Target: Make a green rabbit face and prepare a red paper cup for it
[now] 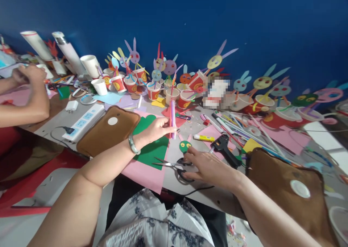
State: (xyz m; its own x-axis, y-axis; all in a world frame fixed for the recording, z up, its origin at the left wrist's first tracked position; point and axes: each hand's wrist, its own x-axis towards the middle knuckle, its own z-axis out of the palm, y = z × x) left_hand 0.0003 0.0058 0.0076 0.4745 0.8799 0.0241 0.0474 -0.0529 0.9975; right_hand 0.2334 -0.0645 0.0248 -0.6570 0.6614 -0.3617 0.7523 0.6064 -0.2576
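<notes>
My left hand (157, 131) is closed around a few pink and purple straws (173, 111), which stand upright above the table. My right hand (208, 167) has its fingers and thumb at the black handles of the scissors (167, 164); the blades point left, slightly apart. Just beyond those fingers lies a green paper face (185, 145) with yellow eyes and pink ears. Green paper (156, 149) lies over a pink sheet (152, 178) below my left hand. Right of the face are a yellow glue stick (203, 138) and a black glue gun (226, 151).
Paper cups with rabbit faces (154, 91) line the wall side. A power strip (83, 122) and a brown pouch (108, 131) lie left, another brown pouch (285, 185) right. Loose straws and pens (231, 123) clutter the right side. Another person's arm (29, 98) rests at far left.
</notes>
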